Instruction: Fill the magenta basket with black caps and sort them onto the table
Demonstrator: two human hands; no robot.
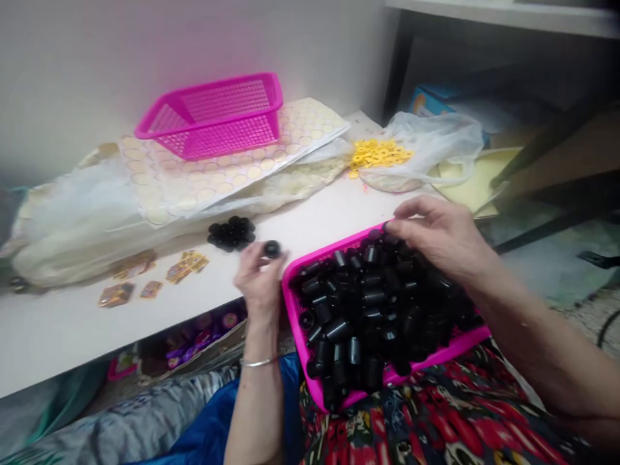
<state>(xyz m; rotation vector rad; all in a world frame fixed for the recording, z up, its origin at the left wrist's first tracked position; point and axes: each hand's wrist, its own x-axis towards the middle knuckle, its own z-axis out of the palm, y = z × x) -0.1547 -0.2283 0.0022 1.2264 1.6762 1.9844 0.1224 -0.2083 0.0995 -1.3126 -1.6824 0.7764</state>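
Some black pieces (421,274) behind right hand (440,242)

Black pieces in near basket (375,297): plastic-looking, smooth, glossy, sharp highlights
Black cluster at left (230,232): dark, shiny, likewise plastic-looking
Near basket (296,336): pink plastic, smooth rim
Far basket (232,139): pink plastic, open mesh walls
Circle-printed sheets (227,173): paper, flat finish
Left bag (77,232): thin translucent plastic, wrinkled
Right bag (436,139): clear film, crinkled, slight sheen
Yellow pieces (380,154): plastic look
Tabletop (310,223): smooth, pale, material unclear
Bracelet (259,363): polished metal
Patterned garment (436,413): cloth, gathered folds
Blue fabric (208,423): satiny sheen
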